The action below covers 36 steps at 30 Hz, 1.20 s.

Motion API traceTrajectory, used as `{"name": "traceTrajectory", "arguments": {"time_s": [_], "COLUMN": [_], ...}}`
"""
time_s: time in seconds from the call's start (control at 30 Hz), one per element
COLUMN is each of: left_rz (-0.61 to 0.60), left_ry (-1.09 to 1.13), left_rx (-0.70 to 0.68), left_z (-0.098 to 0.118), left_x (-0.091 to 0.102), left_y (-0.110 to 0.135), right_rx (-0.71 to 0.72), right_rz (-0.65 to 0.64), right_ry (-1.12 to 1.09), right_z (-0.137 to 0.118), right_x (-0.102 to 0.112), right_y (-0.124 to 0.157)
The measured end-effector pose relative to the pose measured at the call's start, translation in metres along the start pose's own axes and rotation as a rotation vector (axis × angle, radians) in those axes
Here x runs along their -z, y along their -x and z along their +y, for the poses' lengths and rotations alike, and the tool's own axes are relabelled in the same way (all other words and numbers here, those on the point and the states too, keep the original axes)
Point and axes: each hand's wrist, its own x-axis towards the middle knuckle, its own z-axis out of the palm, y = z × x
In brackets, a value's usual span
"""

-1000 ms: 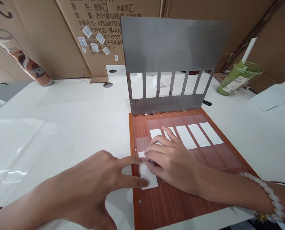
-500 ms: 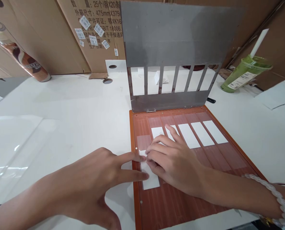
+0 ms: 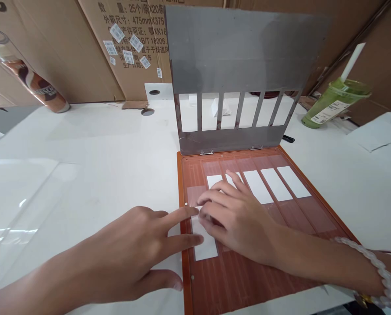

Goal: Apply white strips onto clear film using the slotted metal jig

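A white rectangular card (image 3: 206,248) lies at the left of a hinged reddish-brown board (image 3: 221,280). My left hand (image 3: 149,249) reaches in from the left, its fingers stretched apart. Two of its fingertips rest on the card, while the thumb is by the board's left edge. My right hand (image 3: 234,214) arches over the card's upper right side with loosely bent, separated fingers. Their tips are at the card and slightly smeared; whether they press it is unclear. More white cards (image 3: 276,183) lie in a row farther right, the nearest ones partly covered by my right hand.
A grey slotted metal lid (image 3: 241,57) stands raised on the board's back hinges. Behind are cardboard boxes (image 3: 93,65). A bottle (image 3: 37,83) leans at the far left, a green cup with a straw (image 3: 336,103) stands right, and clear plastic sheet (image 3: 21,201) lies left.
My left hand's thumb has swung up and right towards the board's edge, and its upper fingertip has shifted slightly up. My right hand's fingers have lifted and spread a little. The card stays in place.
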Motion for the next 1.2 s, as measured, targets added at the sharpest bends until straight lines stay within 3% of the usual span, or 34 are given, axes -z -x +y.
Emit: {"name": "traceTrajectory", "arguments": {"time_s": [0.23, 0.37, 0.53, 0.6, 0.7, 0.97, 1.2], "left_rz": [-0.132, -0.140, -0.158, -0.164, -0.161, -0.131, -0.083], "left_ry": [-0.065, -0.066, -0.090, -0.095, -0.096, -0.129, -0.340], "left_rx": [0.066, 0.082, 0.074, 0.079, 0.082, 0.061, 0.067], "left_z": [0.003, 0.006, 0.004, 0.003, 0.003, 0.007, 0.031], "left_x": [-0.003, -0.002, -0.005, -0.006, -0.006, -0.008, -0.013], "left_y": [0.005, 0.004, 0.005, 0.006, 0.007, 0.005, 0.006], "right_rx": [-0.034, -0.061, -0.265, -0.279, -0.180, 0.188, 0.267], "right_rz": [-0.114, -0.099, -0.066, -0.063, -0.033, 0.113, 0.180], "right_ry": [0.069, -0.049, -0.266, -0.308, -0.270, 0.175, 0.254], "right_z": [0.012, 0.009, 0.005, 0.005, 0.004, -0.007, -0.012], "right_x": [0.008, 0.006, 0.008, 0.010, 0.010, -0.002, -0.007], "right_y": [-0.013, -0.012, -0.018, -0.021, -0.019, 0.010, 0.016]}}
